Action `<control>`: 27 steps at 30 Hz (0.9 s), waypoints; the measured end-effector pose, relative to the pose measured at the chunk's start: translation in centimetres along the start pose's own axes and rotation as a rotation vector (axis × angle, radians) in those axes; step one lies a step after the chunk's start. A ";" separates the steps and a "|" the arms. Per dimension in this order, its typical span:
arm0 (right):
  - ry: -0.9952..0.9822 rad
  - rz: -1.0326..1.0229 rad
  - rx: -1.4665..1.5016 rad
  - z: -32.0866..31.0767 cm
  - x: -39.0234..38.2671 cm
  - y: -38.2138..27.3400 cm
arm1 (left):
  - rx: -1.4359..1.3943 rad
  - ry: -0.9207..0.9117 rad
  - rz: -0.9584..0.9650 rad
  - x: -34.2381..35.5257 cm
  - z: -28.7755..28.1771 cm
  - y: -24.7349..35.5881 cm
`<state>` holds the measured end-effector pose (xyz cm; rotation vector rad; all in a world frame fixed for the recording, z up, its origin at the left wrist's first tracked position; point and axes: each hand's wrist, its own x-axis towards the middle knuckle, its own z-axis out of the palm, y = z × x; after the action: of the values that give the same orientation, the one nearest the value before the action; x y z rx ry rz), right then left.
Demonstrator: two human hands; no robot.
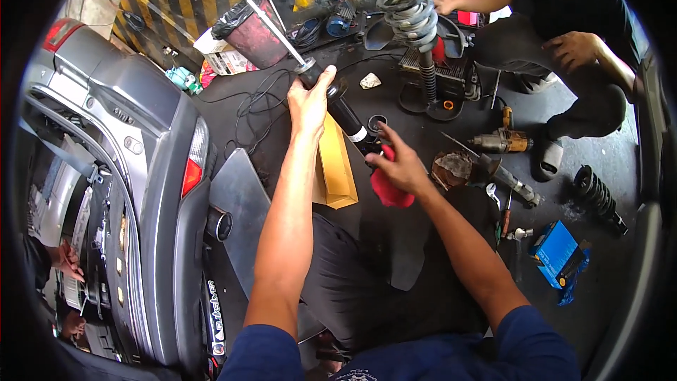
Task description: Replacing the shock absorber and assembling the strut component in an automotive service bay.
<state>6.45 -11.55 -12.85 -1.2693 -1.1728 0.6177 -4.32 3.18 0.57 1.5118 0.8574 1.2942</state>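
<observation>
My left hand [309, 97] grips the upper body of a black shock absorber [347, 114], which is tilted, its silver rod [268, 22] pointing up and left. My right hand [398, 166] is closed on a red cloth [390, 190] at the absorber's lower end. Beneath the absorber lies an open yellow cardboard box [335, 176], partly hidden by my left arm.
A grey car's rear [141, 92] fills the left. Ahead stands a spring strut [409, 14] in a stand. A co-worker [560, 14] crouches right. An impact wrench [504, 141], loose strut [599, 197] and blue box [553, 254] lie right; hands show at far left [70, 261].
</observation>
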 end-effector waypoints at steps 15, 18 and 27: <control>-0.247 0.431 0.342 -2.3 -0.3 7.6 | -0.004 -0.127 -0.074 -2.0 2.1 0.3; -0.178 0.409 0.417 -1.7 -0.8 9.5 | 0.116 -0.259 -0.079 -2.7 2.3 1.3; -0.279 0.603 0.219 -4.8 -0.7 11.2 | 0.138 -0.200 -0.214 -4.3 4.2 -2.7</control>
<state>13.20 -11.29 -23.02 -1.3756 -0.8999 1.3659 -0.90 -0.76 -3.41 1.5789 0.9641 0.9277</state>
